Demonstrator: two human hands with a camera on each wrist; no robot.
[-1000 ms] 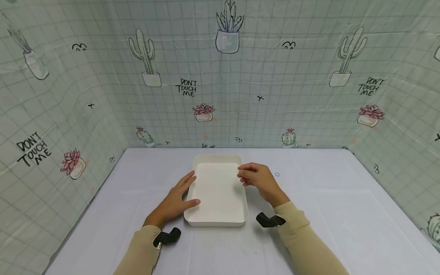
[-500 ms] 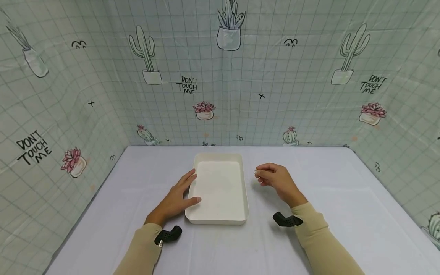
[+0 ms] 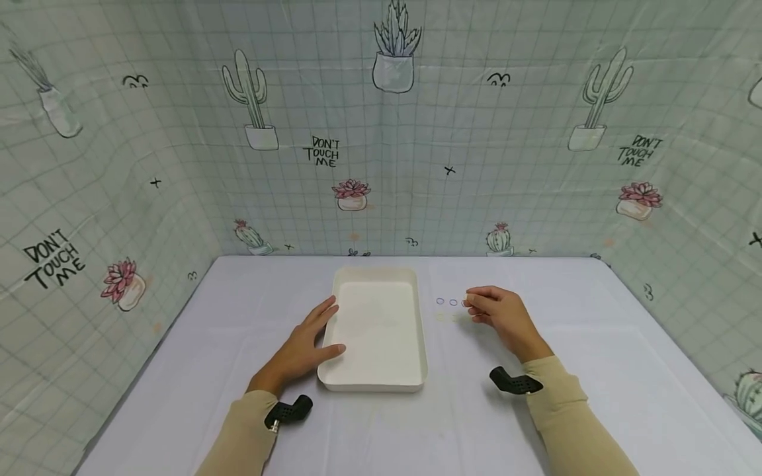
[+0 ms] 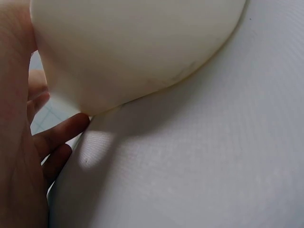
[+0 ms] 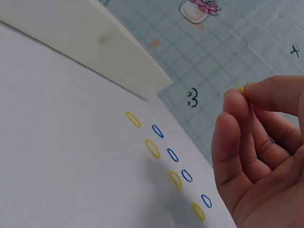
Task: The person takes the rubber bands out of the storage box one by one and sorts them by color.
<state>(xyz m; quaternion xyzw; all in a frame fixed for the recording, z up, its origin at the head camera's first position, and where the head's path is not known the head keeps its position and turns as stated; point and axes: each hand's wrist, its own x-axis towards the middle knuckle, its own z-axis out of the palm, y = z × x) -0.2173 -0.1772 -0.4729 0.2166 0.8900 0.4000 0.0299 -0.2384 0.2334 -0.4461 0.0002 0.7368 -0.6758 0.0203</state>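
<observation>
A shallow white rectangular tray (image 3: 375,337) stands on the table. My left hand (image 3: 300,350) lies at its left side, fingers spread along the rim and thumb reaching over the inside. The left wrist view shows its fingers against the tray wall. Right of the tray, my right hand (image 3: 503,318) hovers over the table, pinching a tiny yellow ring (image 5: 241,89) between thumb and index finger; most of that ring is hidden by the fingertips. Below the hand lie two rows of thin rings, several blue rings (image 5: 172,155) and several yellow rings (image 5: 152,148).
White cloth (image 3: 595,370) covers the table. A grid-patterned curtain (image 3: 417,152) with cactus drawings rises behind and along both sides. Black wrist cameras (image 3: 515,381) sit on both sleeves.
My right hand has moved right, away from the tray's right rim, still pinching something small. More rings now show beside it. The left hand keeps its place on the tray.
</observation>
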